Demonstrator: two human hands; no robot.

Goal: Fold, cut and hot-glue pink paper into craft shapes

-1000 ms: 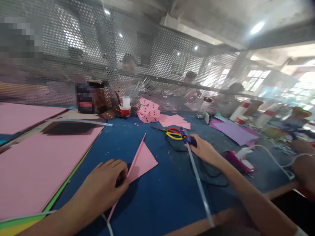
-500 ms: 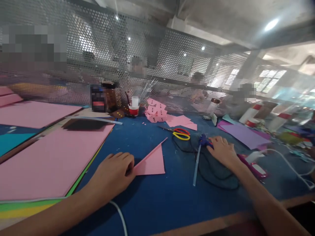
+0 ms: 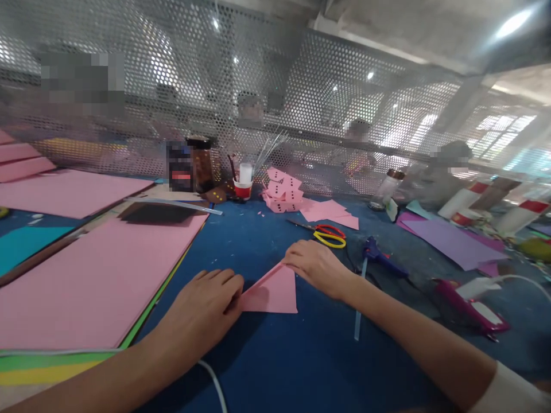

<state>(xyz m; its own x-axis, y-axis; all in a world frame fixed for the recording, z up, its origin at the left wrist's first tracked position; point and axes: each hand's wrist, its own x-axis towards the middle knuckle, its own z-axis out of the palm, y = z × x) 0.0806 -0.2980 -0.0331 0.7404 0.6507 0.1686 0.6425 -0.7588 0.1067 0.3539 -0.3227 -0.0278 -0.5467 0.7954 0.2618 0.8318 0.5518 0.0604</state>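
Observation:
A folded piece of pink paper [image 3: 275, 291] lies on the blue tabletop between my hands, its slanted edge raised as a narrow fold. At its lower left corner, my left hand [image 3: 213, 301] is closed on the paper. My right hand [image 3: 316, 265] pinches the upper end of the slanted fold, fingertips together. To the right of my right hand, a blue glue gun [image 3: 383, 258] rests on the table with a clear glue stick [image 3: 359, 321] in it. Scissors [image 3: 329, 235] with red and yellow handles lie just beyond my right hand.
Large pink sheets [image 3: 99, 281] are stacked at left. Pink dotted paper pieces [image 3: 282, 192] and a red-white cup [image 3: 243, 188] stand near the perforated metal screen [image 3: 258, 74]. Purple sheets [image 3: 456, 241] and a magenta device [image 3: 473, 307] with a white cable lie at right.
My right hand has let go of the glue gun and moved left onto the top of the paper's fold. The left hand keeps its hold. The view has shifted slightly.

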